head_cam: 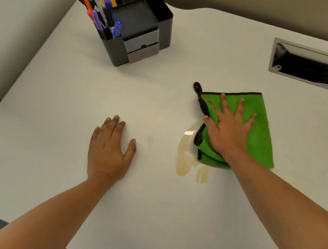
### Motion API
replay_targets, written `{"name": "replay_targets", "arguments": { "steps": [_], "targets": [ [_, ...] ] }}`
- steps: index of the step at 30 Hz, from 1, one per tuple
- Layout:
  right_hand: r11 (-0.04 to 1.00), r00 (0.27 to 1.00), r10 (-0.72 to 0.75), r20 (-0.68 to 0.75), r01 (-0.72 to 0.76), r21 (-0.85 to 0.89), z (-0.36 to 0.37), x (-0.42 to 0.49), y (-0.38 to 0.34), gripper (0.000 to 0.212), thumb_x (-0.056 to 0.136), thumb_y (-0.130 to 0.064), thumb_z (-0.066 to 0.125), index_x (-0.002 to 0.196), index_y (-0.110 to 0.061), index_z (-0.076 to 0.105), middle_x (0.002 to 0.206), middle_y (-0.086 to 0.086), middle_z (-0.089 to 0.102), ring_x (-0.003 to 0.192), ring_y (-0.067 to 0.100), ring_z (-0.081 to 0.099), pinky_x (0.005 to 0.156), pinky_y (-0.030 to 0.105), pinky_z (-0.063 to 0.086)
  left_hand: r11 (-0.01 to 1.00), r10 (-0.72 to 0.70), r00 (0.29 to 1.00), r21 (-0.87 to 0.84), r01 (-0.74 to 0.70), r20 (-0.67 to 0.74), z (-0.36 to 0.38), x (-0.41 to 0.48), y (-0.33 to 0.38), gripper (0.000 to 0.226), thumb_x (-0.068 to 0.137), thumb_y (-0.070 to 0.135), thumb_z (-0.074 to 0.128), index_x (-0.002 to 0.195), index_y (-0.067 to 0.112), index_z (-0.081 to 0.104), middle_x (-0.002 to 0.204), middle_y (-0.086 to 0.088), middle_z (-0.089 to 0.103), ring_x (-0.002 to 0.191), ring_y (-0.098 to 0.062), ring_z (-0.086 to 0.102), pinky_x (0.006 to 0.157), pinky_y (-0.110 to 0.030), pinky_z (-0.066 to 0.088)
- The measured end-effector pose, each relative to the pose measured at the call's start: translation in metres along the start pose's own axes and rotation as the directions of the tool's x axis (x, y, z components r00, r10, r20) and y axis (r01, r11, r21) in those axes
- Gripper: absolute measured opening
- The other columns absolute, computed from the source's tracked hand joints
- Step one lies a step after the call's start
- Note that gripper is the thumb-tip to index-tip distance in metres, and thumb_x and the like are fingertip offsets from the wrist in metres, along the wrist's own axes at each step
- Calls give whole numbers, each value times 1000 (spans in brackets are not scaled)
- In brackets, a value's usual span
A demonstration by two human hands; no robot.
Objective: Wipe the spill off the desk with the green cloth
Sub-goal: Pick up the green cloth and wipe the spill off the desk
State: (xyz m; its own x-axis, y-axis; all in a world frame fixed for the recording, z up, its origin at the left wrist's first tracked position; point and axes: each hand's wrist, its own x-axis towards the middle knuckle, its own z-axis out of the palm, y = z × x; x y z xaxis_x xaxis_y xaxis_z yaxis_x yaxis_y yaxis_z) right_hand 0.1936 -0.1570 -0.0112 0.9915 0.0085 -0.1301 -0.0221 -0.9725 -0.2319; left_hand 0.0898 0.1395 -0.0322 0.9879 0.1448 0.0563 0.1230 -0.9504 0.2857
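Observation:
A folded green cloth with black trim and a black hanging loop lies on the white desk, right of centre. My right hand lies flat on the cloth, fingers spread, pressing it down. A pale brown spill spreads on the desk just left of and below the cloth, touching its lower left edge. My left hand rests palm down on the bare desk, well left of the spill, holding nothing.
A black desk organiser with several coloured markers stands at the back left. A rectangular cable slot is cut into the desk at the back right. The desk's left edge runs diagonally beside a partition.

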Motion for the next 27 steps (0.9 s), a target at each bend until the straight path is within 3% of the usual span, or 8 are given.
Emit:
{"name": "replay_targets", "arguments": {
  "steps": [3,5,9,13,15,19,24,27],
  "targets": [
    [943,946,-310,96,319,-99,7,1,-19,60,91,-64,23,150,-53,29,168,-9,14,155,35,0,117,70,-2,1000,7,1000,-12,-7,-2,-1,0,0,62,92,51,38,141,14,42,152,-5,39,144,-22,28,116,-44,23],
    [890,895,-423,142,440,-122,10,-13,-24,59,93,-63,24,151,-52,28,168,-8,14,155,34,-1,118,69,-2,1000,9,1000,-24,-9,4,-2,1,0,61,92,51,39,141,14,42,153,-5,39,144,-22,28,116,-44,23],
    [811,810,-551,199,576,-101,15,-80,-19,61,90,-60,37,150,-50,33,166,-4,22,154,38,7,117,71,4,1000,6,1000,-30,-5,16,-5,0,0,62,92,52,37,141,15,41,153,-5,39,144,-22,28,117,-43,22],
    [749,744,-625,235,657,-89,25,-155,-9,80,81,-66,51,154,-47,25,167,-1,23,154,39,6,115,73,8,1000,0,1000,-26,1,22,-5,1,1,65,90,55,38,141,15,42,152,-5,39,143,-22,29,117,-42,21],
    [767,771,-595,229,629,-126,24,-163,-1,87,79,-76,49,156,-47,20,168,1,20,154,41,2,114,73,7,1000,-2,1000,-25,3,29,-5,1,2,65,90,55,39,141,14,42,152,-5,40,143,-22,29,117,-43,21],
    [893,894,-381,235,422,-157,14,-147,-1,97,68,-91,42,154,-52,20,168,10,15,149,54,0,107,83,6,1000,-10,999,-27,11,36,-6,1,3,65,90,55,40,141,15,42,152,-4,40,143,-22,28,118,-42,20],
    [896,905,-379,194,411,-165,21,-129,-2,88,72,-86,44,152,-55,22,167,8,19,150,53,4,106,82,11,1000,-14,998,-22,15,57,-7,1,2,65,91,56,36,144,17,39,154,-3,36,145,-20,26,119,-40,18],
    [934,948,-296,117,313,-171,16,-84,-4,82,75,-81,42,151,-57,23,167,5,21,149,51,11,107,77,18,1000,-16,997,-22,18,76,-8,0,3,64,92,54,34,147,20,35,156,-2,33,146,-19,22,119,-41,16]
  ]
}}
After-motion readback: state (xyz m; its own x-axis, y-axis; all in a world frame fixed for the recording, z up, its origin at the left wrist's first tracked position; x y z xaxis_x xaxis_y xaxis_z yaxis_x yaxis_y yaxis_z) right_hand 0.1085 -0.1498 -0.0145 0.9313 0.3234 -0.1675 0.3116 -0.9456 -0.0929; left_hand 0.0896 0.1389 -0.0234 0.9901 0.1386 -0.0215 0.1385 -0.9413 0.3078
